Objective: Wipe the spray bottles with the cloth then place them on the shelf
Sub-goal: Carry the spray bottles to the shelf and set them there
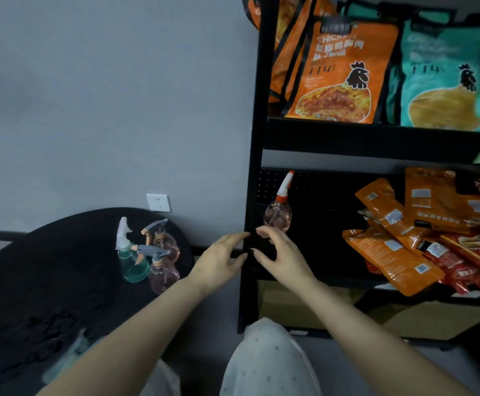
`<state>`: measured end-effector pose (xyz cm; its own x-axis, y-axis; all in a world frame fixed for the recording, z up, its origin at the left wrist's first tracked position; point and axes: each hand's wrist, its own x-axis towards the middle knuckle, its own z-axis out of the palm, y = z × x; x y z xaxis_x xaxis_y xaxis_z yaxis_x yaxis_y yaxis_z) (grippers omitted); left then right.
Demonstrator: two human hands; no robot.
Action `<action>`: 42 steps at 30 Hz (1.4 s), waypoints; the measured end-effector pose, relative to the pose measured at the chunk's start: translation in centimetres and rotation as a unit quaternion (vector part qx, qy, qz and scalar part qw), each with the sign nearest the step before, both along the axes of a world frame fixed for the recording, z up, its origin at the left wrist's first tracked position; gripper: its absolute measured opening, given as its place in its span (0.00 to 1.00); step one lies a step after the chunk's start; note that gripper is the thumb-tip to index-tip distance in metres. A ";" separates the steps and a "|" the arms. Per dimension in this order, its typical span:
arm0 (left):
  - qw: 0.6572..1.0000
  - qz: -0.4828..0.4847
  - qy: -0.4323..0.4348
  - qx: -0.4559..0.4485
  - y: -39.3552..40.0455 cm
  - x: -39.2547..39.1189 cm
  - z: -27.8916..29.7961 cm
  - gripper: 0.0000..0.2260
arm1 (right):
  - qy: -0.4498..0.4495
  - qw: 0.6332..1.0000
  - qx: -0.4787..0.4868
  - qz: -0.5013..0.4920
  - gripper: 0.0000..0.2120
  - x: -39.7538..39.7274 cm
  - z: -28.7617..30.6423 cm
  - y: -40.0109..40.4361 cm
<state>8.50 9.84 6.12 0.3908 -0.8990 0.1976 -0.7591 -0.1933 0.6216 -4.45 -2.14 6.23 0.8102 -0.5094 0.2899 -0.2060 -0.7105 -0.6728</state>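
A pink spray bottle (278,215) with a white and orange nozzle stands upright at the left end of the black shelf (375,144), on its lower level. Just in front of it, my left hand (218,261) and my right hand (281,252) face each other. Their fingers curl around a small dark cloth (263,245), which is hard to tell apart from the black shelf post behind it. On the round black table (47,267) to the left stand a green bottle (133,265) and two pink bottles (166,241) (163,277), close together.
Orange and teal food bags (344,72) fill the upper shelf level. Orange and red packets (421,232) are heaped on the right of the lower level. Cardboard boxes (304,310) sit under the shelf. A wall socket (158,202) is behind the table. My knee (267,358) is below.
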 end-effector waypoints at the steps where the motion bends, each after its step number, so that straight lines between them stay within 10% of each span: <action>1: 1.000 0.005 -0.016 0.002 1.0 0.6 0.2 0.22 | 0.000 1.000 0.000 0.011 0.21 0.5 0.0 0.9; 29: 0.960 0.205 0.032 0.191 15.0 16.9 -10.8 0.27 | 0.283 0.952 0.119 0.011 0.35 21.4 -12.5 10.8; 42: 0.951 0.170 0.061 0.250 12.6 17.9 -13.7 0.27 | 0.204 0.955 0.206 -0.066 0.20 25.2 -15.0 11.0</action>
